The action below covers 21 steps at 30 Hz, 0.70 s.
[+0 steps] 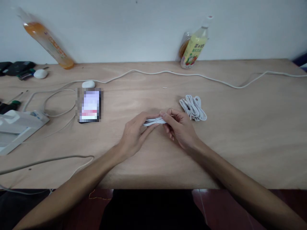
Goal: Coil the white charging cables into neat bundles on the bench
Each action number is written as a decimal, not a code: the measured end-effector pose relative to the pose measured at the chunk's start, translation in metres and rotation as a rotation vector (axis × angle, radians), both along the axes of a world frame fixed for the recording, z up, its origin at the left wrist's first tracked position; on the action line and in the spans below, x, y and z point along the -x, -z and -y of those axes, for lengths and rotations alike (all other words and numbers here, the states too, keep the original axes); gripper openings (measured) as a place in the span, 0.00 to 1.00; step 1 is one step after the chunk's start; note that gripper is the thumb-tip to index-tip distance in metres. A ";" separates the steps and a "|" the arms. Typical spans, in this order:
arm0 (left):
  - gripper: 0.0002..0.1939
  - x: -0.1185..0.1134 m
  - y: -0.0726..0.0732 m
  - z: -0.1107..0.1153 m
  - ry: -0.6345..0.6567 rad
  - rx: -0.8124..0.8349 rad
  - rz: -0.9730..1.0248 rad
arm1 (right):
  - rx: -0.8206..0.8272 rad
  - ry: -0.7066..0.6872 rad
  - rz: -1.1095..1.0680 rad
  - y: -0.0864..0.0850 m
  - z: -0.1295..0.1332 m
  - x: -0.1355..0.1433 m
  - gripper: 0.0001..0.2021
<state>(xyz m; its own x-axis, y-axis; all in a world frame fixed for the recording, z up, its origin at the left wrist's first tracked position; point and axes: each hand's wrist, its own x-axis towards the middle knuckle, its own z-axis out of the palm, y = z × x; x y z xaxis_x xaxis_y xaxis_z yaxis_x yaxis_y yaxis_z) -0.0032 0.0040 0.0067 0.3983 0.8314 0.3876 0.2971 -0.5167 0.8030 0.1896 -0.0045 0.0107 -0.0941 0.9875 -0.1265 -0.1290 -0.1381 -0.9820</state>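
Front edge: the counter [240,134] ends just before the person's dark clothing [153,210].
Near-left cable: a grey cable [59,157] enters from the left and bends back near the left forearm [96,172].
Left hand [133,132]: grip pinching the left part of a white cable bundle [154,121], thumb on the near side, fingers on the far side.
Right hand [181,127]: grip pinching the right end of the bundle between thumb and index finger; remaining fingers curled below.
Bundle position: between the two hands, above the middle of the counter, strands running lengthwise from hand to hand.
White tray [24,137]: at the left edge of view, partly cut off.
Coil [194,108]: white, looped, lying just beyond the right hand.
Phone [90,105]: left of the hands, screen lit, detail obscured.
White case [88,84]: just behind the phone.
Long cable [168,72]: white, crossing the rear of the counter in waves.
Bottles: orange bottle [49,43] at rear left; yellow-label bottle [194,44] at rear right, both near the wall [120,32].
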 end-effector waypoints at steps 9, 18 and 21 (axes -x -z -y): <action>0.12 -0.001 0.000 -0.001 -0.011 0.017 0.048 | -0.034 -0.003 0.003 0.001 -0.001 -0.001 0.29; 0.12 -0.001 0.009 -0.001 -0.027 0.014 0.105 | -0.050 -0.006 0.018 0.002 -0.001 -0.001 0.29; 0.12 -0.001 0.009 -0.002 -0.013 -0.018 0.120 | -0.056 -0.008 0.014 0.003 -0.001 -0.001 0.29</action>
